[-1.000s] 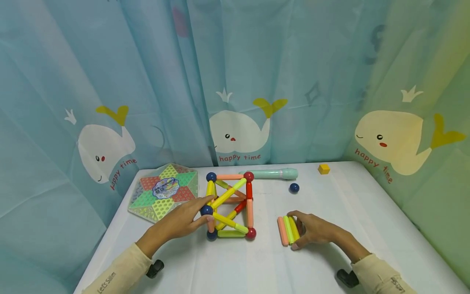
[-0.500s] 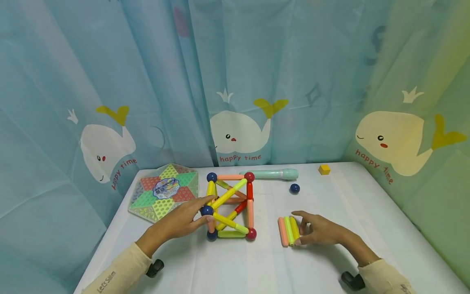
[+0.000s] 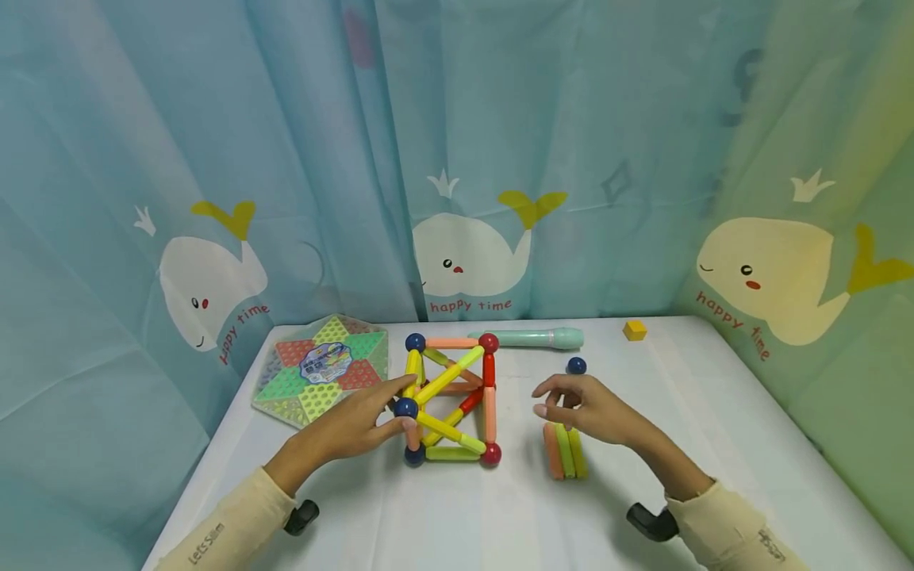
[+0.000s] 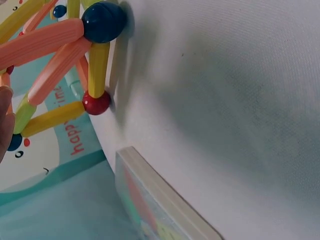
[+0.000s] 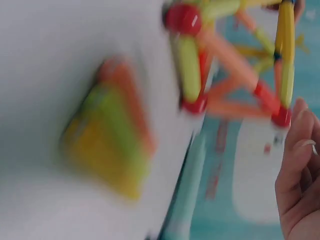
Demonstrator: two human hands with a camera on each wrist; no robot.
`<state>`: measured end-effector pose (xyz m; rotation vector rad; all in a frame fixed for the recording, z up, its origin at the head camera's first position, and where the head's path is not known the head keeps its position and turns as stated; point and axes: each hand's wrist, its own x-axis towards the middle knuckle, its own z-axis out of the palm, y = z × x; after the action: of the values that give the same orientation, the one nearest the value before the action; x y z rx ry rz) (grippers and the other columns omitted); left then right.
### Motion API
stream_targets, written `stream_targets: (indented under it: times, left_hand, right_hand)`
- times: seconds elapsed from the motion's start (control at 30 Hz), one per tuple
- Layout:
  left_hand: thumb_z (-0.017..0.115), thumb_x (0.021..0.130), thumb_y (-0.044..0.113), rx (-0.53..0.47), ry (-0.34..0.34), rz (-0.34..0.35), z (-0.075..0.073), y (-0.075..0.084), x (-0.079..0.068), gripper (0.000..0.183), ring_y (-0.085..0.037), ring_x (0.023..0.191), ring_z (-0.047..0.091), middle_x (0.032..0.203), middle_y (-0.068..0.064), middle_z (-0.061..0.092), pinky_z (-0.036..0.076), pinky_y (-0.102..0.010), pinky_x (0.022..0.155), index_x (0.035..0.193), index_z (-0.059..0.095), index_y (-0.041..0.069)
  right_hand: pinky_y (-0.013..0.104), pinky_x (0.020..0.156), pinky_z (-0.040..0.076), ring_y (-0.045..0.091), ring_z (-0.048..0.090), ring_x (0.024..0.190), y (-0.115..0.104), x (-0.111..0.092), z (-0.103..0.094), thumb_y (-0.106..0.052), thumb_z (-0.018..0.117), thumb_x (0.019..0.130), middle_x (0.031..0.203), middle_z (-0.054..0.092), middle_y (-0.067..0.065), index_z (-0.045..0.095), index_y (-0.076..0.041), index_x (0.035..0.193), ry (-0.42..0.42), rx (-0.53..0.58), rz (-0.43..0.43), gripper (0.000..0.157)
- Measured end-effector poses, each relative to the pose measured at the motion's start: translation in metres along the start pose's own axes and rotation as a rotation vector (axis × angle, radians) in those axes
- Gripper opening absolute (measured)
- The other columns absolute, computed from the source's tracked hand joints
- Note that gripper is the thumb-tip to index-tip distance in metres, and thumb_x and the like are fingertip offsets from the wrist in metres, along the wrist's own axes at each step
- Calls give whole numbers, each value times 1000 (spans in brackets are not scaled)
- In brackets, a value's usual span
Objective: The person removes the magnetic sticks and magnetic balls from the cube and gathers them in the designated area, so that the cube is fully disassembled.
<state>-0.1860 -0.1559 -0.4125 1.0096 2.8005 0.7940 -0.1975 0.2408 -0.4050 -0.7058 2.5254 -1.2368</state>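
Note:
A cube-like frame of magnetic sticks (image 3: pixel 450 377) with blue and red balls stands mid-table. My left hand (image 3: pixel 350 426) holds it at the near upper-left corner, thumb and fingers around the blue corner ball (image 3: pixel 406 408). In the left wrist view its pink stick (image 4: pixel 40 45) is close, with only a fingertip showing at the edge. My right hand (image 3: pixel 596 408) is raised over three loose sticks (image 3: pixel 564 456), pink, green and yellow, lying side by side. Its fingers are loosely bent with nothing between them. The right wrist view shows these sticks (image 5: pixel 112 130) blurred.
A flat star-patterned game board (image 3: pixel 324 369) lies at the back left. Behind the frame is a mint-green tube (image 3: pixel 543 339) with a thicker end. A loose blue ball (image 3: pixel 576 365) and a small yellow cube (image 3: pixel 634 330) sit at the back right. Whale-print curtains (image 3: pixel 471 262) enclose the table.
My right hand has left the side of the loose sticks and risen up and to the left over them. The sticks stay on the table. My left hand keeps its hold on the frame.

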Motion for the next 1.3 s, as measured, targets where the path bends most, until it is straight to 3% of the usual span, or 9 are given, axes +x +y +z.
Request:
stream_targets:
  times: [0.2,0.47,0.63,0.87,1.3]
  left_hand:
    - [56,99,51,-3,-5,-3,0,2,1,71,-16,113,61,144,-8,55,52,-44,101,155,37,10]
    - [56,99,51,0,-22,-15,1,6,4,70,-28,135,52,153,-10,48,45,-50,109,155,37,12]
    - [56,99,51,7,-22,-13,1,6,5,71,-30,139,49,154,-11,47,44,-50,110,155,38,10]
    - [55,100,52,25,-19,-18,1,4,4,71,-29,139,49,154,-11,47,44,-49,110,155,38,11]
    - [55,101,49,41,2,-8,1,2,0,68,-31,137,51,152,-12,49,44,-51,109,155,38,12]
  right_hand:
    - [28,53,51,26,60,63,-27,35,37,-26,68,97,88,64,13,68,-5,114,-47,136,19,27]
    - [31,52,47,22,55,62,-37,63,71,-43,69,94,102,68,13,67,-9,120,53,285,195,43]
    - [28,50,50,18,52,53,-45,71,81,-48,67,94,109,67,19,62,-7,127,42,392,270,53]
    - [18,50,44,13,54,55,-52,81,90,-50,62,97,118,71,17,62,-3,122,73,568,345,54]
    - [14,50,45,8,63,52,-59,89,102,-42,66,97,114,75,10,57,-5,127,95,745,376,50]
